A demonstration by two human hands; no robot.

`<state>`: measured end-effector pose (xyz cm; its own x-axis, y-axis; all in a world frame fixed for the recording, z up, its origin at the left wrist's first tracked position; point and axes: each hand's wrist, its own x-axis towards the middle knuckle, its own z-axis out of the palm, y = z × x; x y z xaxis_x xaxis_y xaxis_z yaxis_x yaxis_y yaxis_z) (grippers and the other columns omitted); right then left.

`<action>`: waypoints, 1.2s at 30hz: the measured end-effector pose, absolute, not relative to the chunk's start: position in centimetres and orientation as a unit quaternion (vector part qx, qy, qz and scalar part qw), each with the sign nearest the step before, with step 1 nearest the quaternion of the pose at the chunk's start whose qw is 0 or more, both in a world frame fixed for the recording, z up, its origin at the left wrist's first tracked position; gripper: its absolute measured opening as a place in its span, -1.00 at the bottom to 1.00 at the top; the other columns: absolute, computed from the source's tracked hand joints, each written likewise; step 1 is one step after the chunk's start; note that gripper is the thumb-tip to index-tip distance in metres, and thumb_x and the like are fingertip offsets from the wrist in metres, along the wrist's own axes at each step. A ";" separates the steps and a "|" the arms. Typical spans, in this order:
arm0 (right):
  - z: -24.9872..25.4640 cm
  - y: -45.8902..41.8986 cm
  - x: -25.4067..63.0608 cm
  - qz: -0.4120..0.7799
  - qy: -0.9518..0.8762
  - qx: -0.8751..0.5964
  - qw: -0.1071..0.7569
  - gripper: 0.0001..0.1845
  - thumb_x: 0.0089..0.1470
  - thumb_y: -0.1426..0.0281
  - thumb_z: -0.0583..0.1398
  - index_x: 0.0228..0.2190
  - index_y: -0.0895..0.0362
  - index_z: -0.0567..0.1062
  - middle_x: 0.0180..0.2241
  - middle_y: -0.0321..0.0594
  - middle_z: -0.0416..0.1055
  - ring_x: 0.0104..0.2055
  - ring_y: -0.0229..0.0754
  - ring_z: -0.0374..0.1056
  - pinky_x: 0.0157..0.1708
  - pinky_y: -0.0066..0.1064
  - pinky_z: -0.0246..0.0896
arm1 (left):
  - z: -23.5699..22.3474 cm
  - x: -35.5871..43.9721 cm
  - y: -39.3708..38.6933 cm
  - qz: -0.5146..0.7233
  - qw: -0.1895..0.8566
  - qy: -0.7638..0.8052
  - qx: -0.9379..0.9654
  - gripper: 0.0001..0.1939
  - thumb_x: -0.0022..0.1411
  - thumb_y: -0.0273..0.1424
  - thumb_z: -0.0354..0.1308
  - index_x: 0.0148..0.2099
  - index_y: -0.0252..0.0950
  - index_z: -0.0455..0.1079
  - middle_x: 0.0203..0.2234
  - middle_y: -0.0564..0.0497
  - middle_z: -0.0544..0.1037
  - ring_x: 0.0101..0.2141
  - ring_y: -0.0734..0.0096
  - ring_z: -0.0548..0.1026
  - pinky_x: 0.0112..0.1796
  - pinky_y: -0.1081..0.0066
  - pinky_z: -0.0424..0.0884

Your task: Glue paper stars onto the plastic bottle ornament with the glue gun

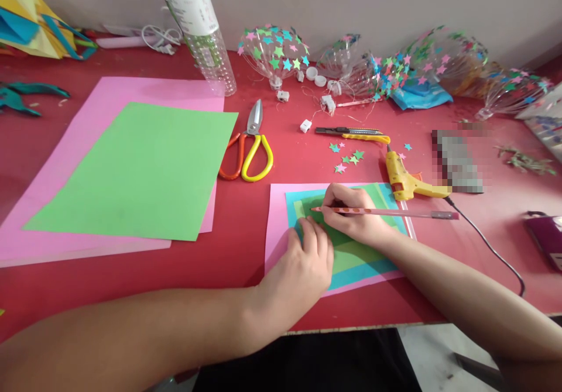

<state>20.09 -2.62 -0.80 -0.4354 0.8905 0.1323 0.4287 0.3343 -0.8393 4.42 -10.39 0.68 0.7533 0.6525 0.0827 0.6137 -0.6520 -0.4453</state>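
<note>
A pencil (395, 212) with a pinkish patterned shaft is pinched in my right hand (355, 213), its tip on a dark green paper piece (340, 237). That piece lies over lighter green paper (357, 255), on a blue sheet (340, 279) and a pink sheet (276, 228). My left hand (302, 263) rests on the layered papers, fingers laid down near the pencil tip. Part of the dark green piece is hidden by both hands.
Left lie a large green sheet (140, 169) and pink sheets (88, 105). Scissors (254, 126), a utility knife (351, 133), paper stars (353, 159) and a corded yellow glue gun (398, 178) lie beyond the papers. A plastic bottle (202, 29) and star-covered clear plastic shapes (274, 47) line the wall.
</note>
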 end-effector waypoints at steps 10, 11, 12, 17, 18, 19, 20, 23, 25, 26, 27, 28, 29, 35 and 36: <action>-0.6 -2.7 19.9 0.379 -0.774 -0.419 0.285 -0.85 -0.05 0.53 0.15 -0.54 0.11 0.25 -0.60 -0.44 0.22 -0.59 -0.43 0.09 -0.61 -0.57 -0.01 | 0.6 4.5 -10.6 0.048 0.227 -0.350 -0.907 -0.58 0.23 -0.61 -0.09 0.07 -0.61 0.41 -0.11 -0.43 0.55 -0.09 -0.02 0.54 -0.21 0.21 0.53; -0.6 -2.7 19.9 0.379 -0.776 -0.418 0.282 -0.85 -0.06 0.53 0.15 -0.54 0.11 0.25 -0.60 -0.44 0.22 -0.59 -0.43 0.09 -0.60 -0.57 -0.01 | 0.6 4.5 -10.6 0.048 0.226 -0.350 -0.908 -0.58 0.23 -0.61 -0.09 0.07 -0.61 0.40 -0.10 -0.43 0.54 -0.09 -0.03 0.54 -0.21 0.20 0.53; -0.6 -2.7 19.9 0.379 -0.777 -0.417 0.280 -0.85 -0.06 0.54 0.15 -0.54 0.11 0.25 -0.60 -0.44 0.23 -0.59 -0.42 0.09 -0.60 -0.57 -0.01 | 0.6 4.5 -10.6 0.046 0.225 -0.350 -0.908 -0.58 0.23 -0.61 -0.09 0.07 -0.61 0.40 -0.10 -0.43 0.54 -0.09 -0.03 0.54 -0.20 0.20 0.53; -0.7 -2.4 20.0 0.406 -0.751 -0.420 0.309 -0.86 -0.06 0.53 0.13 -0.54 0.11 0.25 -0.60 -0.44 0.21 -0.59 -0.42 0.07 -0.59 -0.56 -0.02 | 0.5 4.5 -10.6 0.040 0.223 -0.352 -0.908 -0.60 0.22 -0.61 -0.07 0.05 -0.65 0.40 -0.13 -0.45 0.54 -0.09 -0.04 0.54 -0.21 0.21 0.53; -0.8 -2.3 20.0 0.411 -0.745 -0.421 0.315 -0.86 -0.06 0.53 0.13 -0.55 0.11 0.25 -0.61 -0.45 0.20 -0.59 -0.42 0.06 -0.60 -0.55 -0.03 | 0.5 4.5 -10.6 0.039 0.224 -0.353 -0.908 -0.60 0.22 -0.61 -0.07 0.05 -0.66 0.40 -0.13 -0.46 0.54 -0.09 -0.05 0.54 -0.21 0.21 0.53; -0.8 -2.3 20.0 0.414 -0.742 -0.422 0.317 -0.86 -0.05 0.53 0.13 -0.54 0.11 0.25 -0.61 -0.45 0.19 -0.59 -0.42 0.06 -0.60 -0.55 -0.03 | 0.5 4.5 -10.6 0.039 0.223 -0.353 -0.908 -0.60 0.22 -0.62 -0.07 0.05 -0.67 0.40 -0.13 -0.46 0.54 -0.09 -0.05 0.54 -0.21 0.21 0.53; -0.9 -2.2 19.9 0.414 -0.742 -0.422 0.316 -0.86 -0.05 0.53 0.13 -0.54 0.11 0.25 -0.61 -0.45 0.19 -0.59 -0.42 0.05 -0.60 -0.55 -0.03 | 0.5 4.5 -10.6 0.039 0.221 -0.353 -0.908 -0.60 0.22 -0.62 -0.06 0.05 -0.67 0.40 -0.13 -0.47 0.54 -0.09 -0.05 0.53 -0.21 0.21 0.53; -0.9 -2.2 20.0 0.405 -0.750 -0.422 0.308 -0.86 -0.06 0.54 0.13 -0.54 0.11 0.26 -0.60 -0.45 0.20 -0.58 -0.42 0.06 -0.59 -0.55 -0.02 | 0.5 4.5 -10.5 0.033 0.217 -0.353 -0.910 -0.60 0.21 -0.61 -0.05 0.04 -0.69 0.40 -0.13 -0.49 0.54 -0.09 -0.06 0.53 -0.21 0.20 0.53; -0.8 -2.3 20.0 0.402 -0.754 -0.422 0.302 -0.86 -0.06 0.54 0.13 -0.54 0.12 0.26 -0.59 -0.44 0.21 -0.58 -0.42 0.07 -0.58 -0.55 -0.02 | 0.5 4.5 -10.5 0.027 0.216 -0.353 -0.910 -0.61 0.22 -0.61 -0.05 0.04 -0.69 0.40 -0.13 -0.50 0.54 -0.10 -0.07 0.54 -0.22 0.20 0.53; -0.8 -2.3 20.0 0.402 -0.756 -0.422 0.299 -0.86 -0.06 0.54 0.14 -0.54 0.12 0.26 -0.59 -0.43 0.21 -0.58 -0.42 0.07 -0.58 -0.55 -0.01 | 0.5 4.5 -10.5 0.027 0.216 -0.353 -0.910 -0.60 0.22 -0.62 -0.05 0.04 -0.69 0.40 -0.13 -0.49 0.54 -0.10 -0.07 0.54 -0.22 0.20 0.53; -0.7 -2.4 20.0 0.402 -0.756 -0.423 0.295 -0.86 -0.06 0.54 0.14 -0.54 0.12 0.26 -0.59 -0.43 0.22 -0.57 -0.42 0.08 -0.58 -0.55 -0.01 | 0.6 4.5 -10.5 0.030 0.216 -0.353 -0.910 -0.60 0.22 -0.62 -0.06 0.05 -0.68 0.40 -0.13 -0.49 0.54 -0.09 -0.06 0.54 -0.21 0.20 0.53; -0.7 -2.4 20.0 0.404 -0.756 -0.424 0.292 -0.86 -0.06 0.54 0.14 -0.54 0.12 0.26 -0.59 -0.42 0.23 -0.57 -0.41 0.09 -0.58 -0.55 -0.01 | 0.6 4.5 -10.5 0.034 0.217 -0.353 -0.910 -0.60 0.22 -0.62 -0.06 0.05 -0.68 0.39 -0.13 -0.48 0.54 -0.09 -0.06 0.53 -0.21 0.20 0.53; -0.6 -2.4 20.0 0.405 -0.756 -0.425 0.290 -0.86 -0.06 0.54 0.14 -0.55 0.12 0.26 -0.59 -0.42 0.23 -0.57 -0.41 0.10 -0.59 -0.55 -0.01 | 0.6 4.5 -10.5 0.037 0.218 -0.352 -0.909 -0.60 0.22 -0.62 -0.06 0.05 -0.68 0.39 -0.13 -0.47 0.54 -0.09 -0.06 0.53 -0.21 0.20 0.53; -0.4 -1.9 20.1 0.500 -0.653 -0.453 0.344 -0.86 0.04 0.41 0.16 -0.51 0.11 0.30 -0.61 -0.39 0.33 -0.62 -0.37 0.23 -0.64 -0.53 0.10 | 0.7 4.4 -10.4 0.041 0.221 -0.349 -0.910 -0.59 0.22 -0.62 -0.09 0.05 -0.65 0.41 -0.13 -0.45 0.54 -0.11 -0.03 0.54 -0.23 0.23 0.53; -0.3 -1.8 20.2 0.521 -0.619 -0.458 0.367 -0.84 0.10 0.35 0.14 -0.49 0.10 0.29 -0.62 -0.38 0.35 -0.64 -0.35 0.24 -0.66 -0.52 0.11 | 0.7 4.4 -10.4 0.041 0.218 -0.350 -0.910 -0.60 0.22 -0.63 -0.09 0.04 -0.64 0.41 -0.14 -0.44 0.55 -0.11 -0.02 0.54 -0.25 0.24 0.53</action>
